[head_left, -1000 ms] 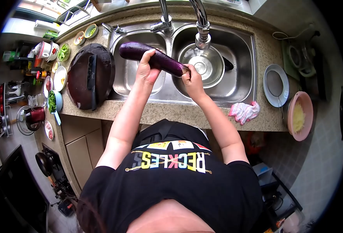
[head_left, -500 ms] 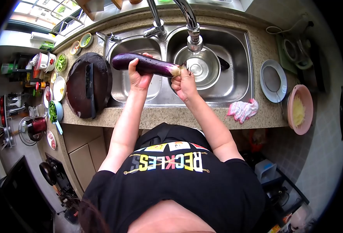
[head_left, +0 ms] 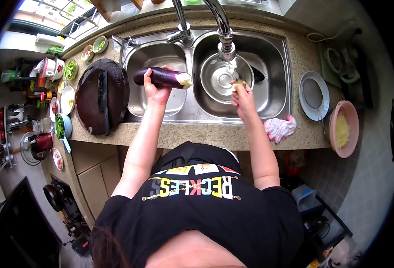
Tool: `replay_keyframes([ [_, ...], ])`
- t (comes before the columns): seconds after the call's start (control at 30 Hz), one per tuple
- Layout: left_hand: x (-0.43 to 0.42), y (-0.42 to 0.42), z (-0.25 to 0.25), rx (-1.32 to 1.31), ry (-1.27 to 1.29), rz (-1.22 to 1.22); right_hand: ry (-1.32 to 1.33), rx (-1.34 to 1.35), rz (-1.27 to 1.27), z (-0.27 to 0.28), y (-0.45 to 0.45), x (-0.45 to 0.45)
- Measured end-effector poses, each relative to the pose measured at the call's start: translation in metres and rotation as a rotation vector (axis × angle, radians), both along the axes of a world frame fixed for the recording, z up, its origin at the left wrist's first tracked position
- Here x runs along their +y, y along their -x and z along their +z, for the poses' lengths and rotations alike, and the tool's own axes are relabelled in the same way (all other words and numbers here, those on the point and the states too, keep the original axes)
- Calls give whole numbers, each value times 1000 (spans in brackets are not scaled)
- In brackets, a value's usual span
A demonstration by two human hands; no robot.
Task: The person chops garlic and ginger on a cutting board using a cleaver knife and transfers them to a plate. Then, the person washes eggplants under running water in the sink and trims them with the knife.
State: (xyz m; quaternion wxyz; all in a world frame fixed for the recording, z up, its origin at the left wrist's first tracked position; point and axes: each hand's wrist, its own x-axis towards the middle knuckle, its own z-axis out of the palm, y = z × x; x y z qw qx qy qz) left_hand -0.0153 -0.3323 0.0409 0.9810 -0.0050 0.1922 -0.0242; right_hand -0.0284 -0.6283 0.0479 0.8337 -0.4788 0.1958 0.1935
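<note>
A long purple eggplant point(head_left: 166, 77) lies across my left hand point(head_left: 157, 93), which grips it over the left sink basin. Its right end is a pale, ragged stub where the cap was. My right hand point(head_left: 244, 100) is over the right basin, pinching a small pale piece of eggplant stem point(head_left: 238, 84). Below it stands a metal bowl point(head_left: 209, 85), with water running into it from the faucet point(head_left: 226, 50). Another dark eggplant point(head_left: 257, 74) rests in the basin at the bowl's right, partly hidden by it.
A round dark cutting board point(head_left: 87, 100) with a black-bladed knife point(head_left: 103, 102) lies to the left, beside several small bowls of cut food. On the right are a crumpled cloth point(head_left: 281, 128), a plate with a strainer point(head_left: 314, 94) and a pink bowl point(head_left: 354, 129) of pale shreds.
My right hand has pulled the stem piece off the eggplant and moved right, over the metal bowl. The eggplant has shifted slightly right in my left hand's grip. Water now runs from the faucet.
</note>
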Motion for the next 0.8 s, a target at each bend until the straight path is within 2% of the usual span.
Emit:
replay_keyframes([
  [0.1, -8, 2, -1, 26, -13, -35, 1127, -340, 61, -43, -2, -58],
  [0.17, -20, 0, 1, 64, -72, -30, 1288, -270, 194, -84, 2, -97],
  [0.2, -27, -1, 2, 118, -231, -79, 1492, -228, 364, -84, 4, -103],
  [0.27, -40, -3, -1, 186, -479, -161, 1542, -215, 393, -88, 9, -109],
  [0.3, -45, -5, -1, 137, -566, -262, 1588, -201, 421, -83, 8, -107],
  [0.33, -55, -6, 0, 121, -629, -313, 1514, -320, 395, -83, 3, -102],
  [0.37, -67, -8, 2, 105, -692, -364, 1363, -324, 412, -84, -3, -94],
  [0.43, -91, -17, 3, 49, -796, -484, 634, -193, 409, -90, -20, -63],
  [0.5, -112, -28, -18, 43, -972, -608, 39, -33, 276, -34, -16, -14],
  [0.57, -128, -36, -12, 166, -1028, -765, -125, -113, 333, -21, -27, 15],
  [0.6, -129, -36, -1, 91, -1015, -786, 154, -157, 251, -48, -32, 26],
  [0.63, -124, -40, -3, 92, -1016, -781, 150, -82, 112, -56, -36, 31],
  [0.7, -106, -55, -9, -133, -1423, -800, -68, 52, -6, -78, -45, 24],
  [0.73, -96, -60, 17, -107, -1688, -761, -192, 170, -69, -74, -45, 20],
  [0.77, -77, -71, 1, -298, -2324, -372, -335, 232, -69, -85, -46, 15],
  [0.8, -65, -82, 7, -309, -2558, -104, -373, 229, -63, -79, -45, 15],
])
